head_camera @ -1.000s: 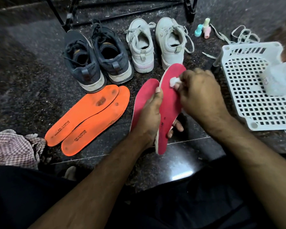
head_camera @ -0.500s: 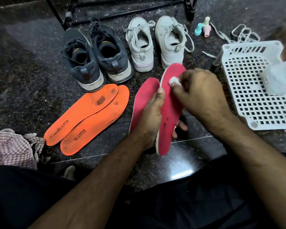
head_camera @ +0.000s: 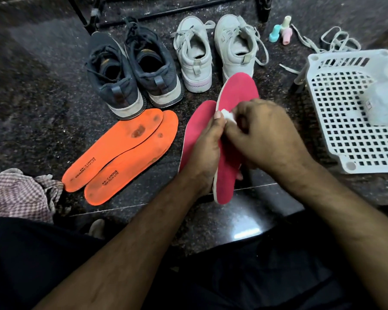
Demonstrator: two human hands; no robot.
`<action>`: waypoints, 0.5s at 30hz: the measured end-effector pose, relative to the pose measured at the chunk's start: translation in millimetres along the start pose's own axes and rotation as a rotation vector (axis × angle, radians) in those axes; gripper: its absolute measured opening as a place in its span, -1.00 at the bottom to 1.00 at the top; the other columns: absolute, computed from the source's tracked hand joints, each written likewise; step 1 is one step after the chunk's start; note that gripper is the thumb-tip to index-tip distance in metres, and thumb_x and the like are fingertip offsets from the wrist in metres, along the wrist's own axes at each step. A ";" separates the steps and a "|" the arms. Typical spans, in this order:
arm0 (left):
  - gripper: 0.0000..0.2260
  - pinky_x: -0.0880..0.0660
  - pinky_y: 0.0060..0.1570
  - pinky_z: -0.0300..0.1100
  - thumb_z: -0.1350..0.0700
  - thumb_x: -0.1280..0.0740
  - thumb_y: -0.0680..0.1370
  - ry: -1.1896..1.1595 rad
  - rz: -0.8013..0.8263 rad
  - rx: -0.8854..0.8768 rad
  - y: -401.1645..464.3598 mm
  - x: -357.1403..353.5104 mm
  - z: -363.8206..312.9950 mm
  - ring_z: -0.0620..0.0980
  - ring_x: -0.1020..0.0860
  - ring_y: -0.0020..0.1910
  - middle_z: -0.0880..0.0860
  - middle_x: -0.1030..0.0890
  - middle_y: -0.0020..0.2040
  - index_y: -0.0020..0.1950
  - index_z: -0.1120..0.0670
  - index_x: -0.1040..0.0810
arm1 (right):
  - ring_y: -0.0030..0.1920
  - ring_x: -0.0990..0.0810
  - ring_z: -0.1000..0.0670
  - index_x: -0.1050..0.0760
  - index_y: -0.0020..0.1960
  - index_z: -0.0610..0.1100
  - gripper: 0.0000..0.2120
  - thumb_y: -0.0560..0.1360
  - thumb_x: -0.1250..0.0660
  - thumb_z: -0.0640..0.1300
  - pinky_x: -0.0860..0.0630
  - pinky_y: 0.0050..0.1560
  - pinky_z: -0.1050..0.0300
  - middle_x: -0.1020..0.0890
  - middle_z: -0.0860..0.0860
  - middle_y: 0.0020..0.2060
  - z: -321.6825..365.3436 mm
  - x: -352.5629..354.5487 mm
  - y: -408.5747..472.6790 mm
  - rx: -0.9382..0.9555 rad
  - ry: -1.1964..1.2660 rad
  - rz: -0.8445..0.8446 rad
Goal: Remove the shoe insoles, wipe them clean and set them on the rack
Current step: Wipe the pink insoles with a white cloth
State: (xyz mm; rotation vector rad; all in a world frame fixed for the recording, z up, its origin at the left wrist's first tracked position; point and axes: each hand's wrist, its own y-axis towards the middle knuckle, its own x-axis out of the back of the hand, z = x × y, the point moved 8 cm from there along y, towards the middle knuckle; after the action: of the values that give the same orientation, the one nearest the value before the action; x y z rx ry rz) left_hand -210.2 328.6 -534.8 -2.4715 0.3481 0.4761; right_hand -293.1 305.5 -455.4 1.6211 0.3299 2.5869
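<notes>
The left hand (head_camera: 207, 148) has its fingers wrapped around a pink insole (head_camera: 230, 139), holding it tilted above the floor (head_camera: 43, 97). The right hand (head_camera: 264, 135) pinches a small white wad (head_camera: 227, 114) closed in its fingers, pressed on that insole. A second pink insole (head_camera: 198, 124) lies just left of them.

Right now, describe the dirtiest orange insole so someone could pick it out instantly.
Find the dark sneakers on the stone floor; two orange insoles lie just in front. It is the stained insole, farther from the person, with a dark smudge near its toe.
</notes>
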 end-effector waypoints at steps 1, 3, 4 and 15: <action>-0.50 -0.48 -0.63 -0.17 -0.21 0.00 0.68 -0.020 -0.007 0.009 -0.1 1.2 -0.4 0.04 -0.56 -0.51 0.12 -0.62 -0.26 0.40 0.11 -0.43 | -0.08 -0.52 -0.21 -0.57 -0.09 -0.13 -0.73 0.54 -0.30 0.07 -0.43 -0.01 -0.02 -0.58 -0.16 -0.18 5.6 -1.1 -3.3 0.027 0.000 0.009; -0.45 -0.48 -0.64 -0.16 -0.23 0.02 0.68 0.004 0.014 0.024 -0.3 0.5 -0.3 0.07 -0.58 -0.51 0.13 -0.63 -0.28 0.41 0.14 -0.42 | -0.06 -0.51 -0.22 -0.59 -0.05 -0.15 -0.72 0.54 -0.30 0.07 -0.43 0.01 -0.03 -0.57 -0.17 -0.16 -2.3 1.8 -0.5 0.027 -0.030 0.005; -0.41 -0.47 -0.64 -0.16 -0.25 0.03 0.67 0.026 0.031 0.024 -0.4 -1.1 0.3 0.12 -0.59 -0.50 0.16 -0.63 -0.28 0.43 0.17 -0.39 | -0.04 -0.52 -0.23 -0.59 -0.03 -0.16 -0.70 0.53 -0.30 0.08 -0.44 0.02 -0.04 -0.58 -0.18 -0.15 -12.9 5.2 4.1 -0.002 -0.053 -0.007; -0.44 -0.47 -0.65 -0.16 -0.23 0.02 0.68 0.022 0.000 0.031 1.8 1.9 1.4 0.05 -0.57 -0.53 0.10 -0.63 -0.32 0.45 0.14 -0.39 | -0.07 -0.51 -0.22 -0.58 -0.05 -0.17 -0.72 0.54 -0.30 0.05 -0.40 0.05 -0.03 -0.56 -0.17 -0.16 1.2 -3.3 0.9 0.049 -0.031 0.032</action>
State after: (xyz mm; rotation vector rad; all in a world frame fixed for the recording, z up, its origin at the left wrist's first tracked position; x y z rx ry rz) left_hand -209.6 327.8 -537.6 -2.4481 0.3622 0.4401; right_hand -290.5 304.2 -457.5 1.6938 0.3704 2.5940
